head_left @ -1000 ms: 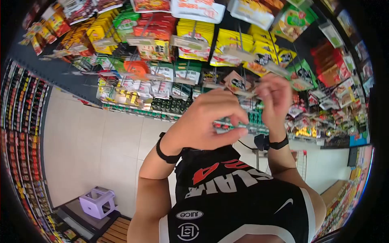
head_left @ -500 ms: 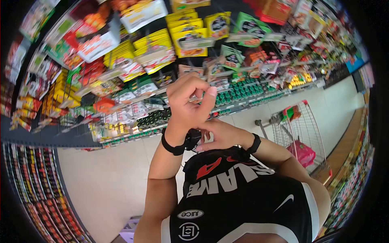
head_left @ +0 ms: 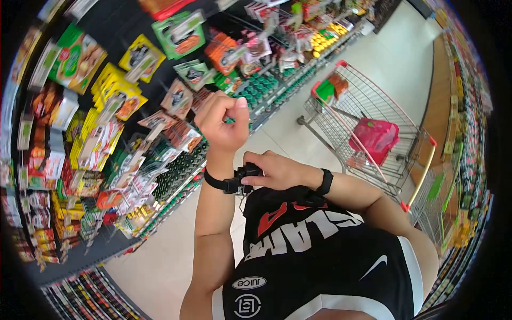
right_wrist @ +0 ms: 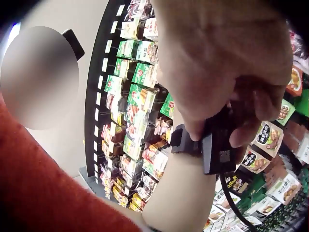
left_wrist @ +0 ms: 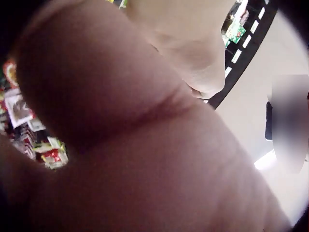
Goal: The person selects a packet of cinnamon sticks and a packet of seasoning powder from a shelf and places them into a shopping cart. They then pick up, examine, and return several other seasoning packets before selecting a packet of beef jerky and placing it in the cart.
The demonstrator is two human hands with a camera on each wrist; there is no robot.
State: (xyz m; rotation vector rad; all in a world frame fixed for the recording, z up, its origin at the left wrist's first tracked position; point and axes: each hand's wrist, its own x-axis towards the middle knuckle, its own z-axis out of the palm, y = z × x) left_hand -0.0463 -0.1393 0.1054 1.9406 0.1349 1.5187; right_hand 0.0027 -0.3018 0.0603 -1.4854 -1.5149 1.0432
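My left hand (head_left: 223,121) is raised before the shelves, its fingers curled in with no object in them. A black wrist camera (head_left: 242,178) is strapped at the left wrist. My right hand (head_left: 280,170) grips this device between thumb and fingers. In the right wrist view the right hand (right_wrist: 217,63) bends over the black device (right_wrist: 219,147), from which a black cable hangs. Skin of the left hand (left_wrist: 125,121) fills most of the left wrist view, hiding much of the shelves.
Hanging snack packets (head_left: 120,96) line the shelves at the left and top. A wire shopping cart (head_left: 341,125) with a pink bag (head_left: 375,140) stands on the pale floor at the right. A blurred person (right_wrist: 41,77) appears in the right wrist view.
The head view has turned, shifting the shelves left and bringing the cart further in. The hands were apart; my right hand has come to the left wrist and taken hold of the device.
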